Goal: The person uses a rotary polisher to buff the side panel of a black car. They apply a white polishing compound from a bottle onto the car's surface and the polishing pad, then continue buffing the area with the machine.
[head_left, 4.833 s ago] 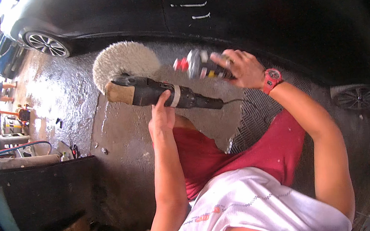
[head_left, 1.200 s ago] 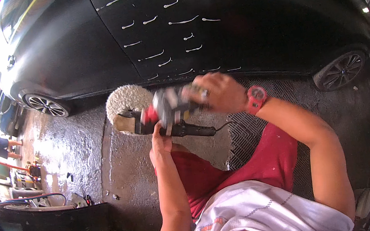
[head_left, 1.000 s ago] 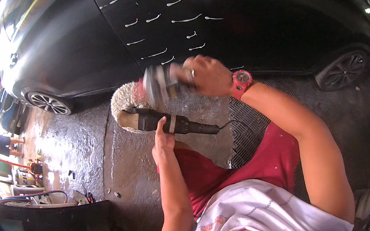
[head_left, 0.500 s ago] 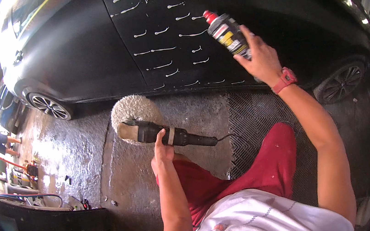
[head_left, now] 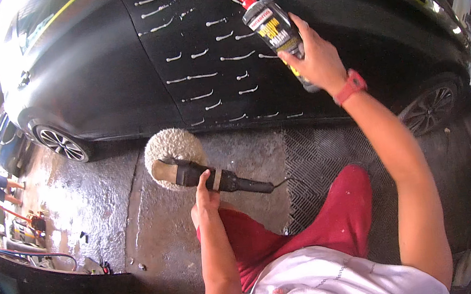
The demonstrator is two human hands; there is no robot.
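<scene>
A black plastic bottle with a red nozzle, upper right of centre, tilts in the right hand's grasp; left of centre, the left hand grips a black-and-tan cylindrical polisher with a fluffy cream pad; white streaks dot the glossy black car above.

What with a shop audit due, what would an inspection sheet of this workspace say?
Surface: dark car side, marked with short white streaks.
Job's things: polisher with fluffy pale pad; dark bottle with red cap.
Clutter: small bits on the floor; mixed items at far left, mostly too small to tell.
Hands: left hand grips the polisher; right hand grips the bottle.
Cables: black cord from the polisher's handle end.
Surroundings: wet-looking floor, patterned mat, another person at left.
</scene>
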